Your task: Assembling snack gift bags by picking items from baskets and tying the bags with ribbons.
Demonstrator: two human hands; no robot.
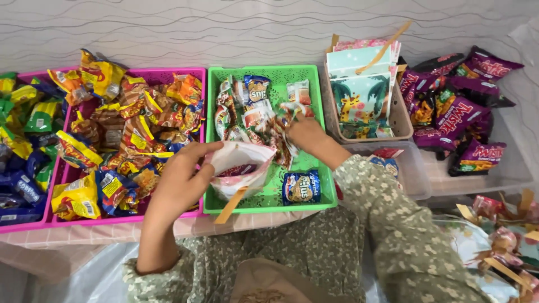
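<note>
Across the tabletop sit a pink tray (197, 78) and a green tray (264, 203), each sorting one kind of snack. Left hand (178, 182) grips an open gift bag (240, 168) — mouth held wide above the green tray — while right hand (306, 133) pinches a small snack packet (287, 120).

Backdrop at 12 o'clock: pale grey surface (224, 28) with wavy line pattern. At 7 o'clock, pink checked cloth (67, 238). Light even, soft.
</note>
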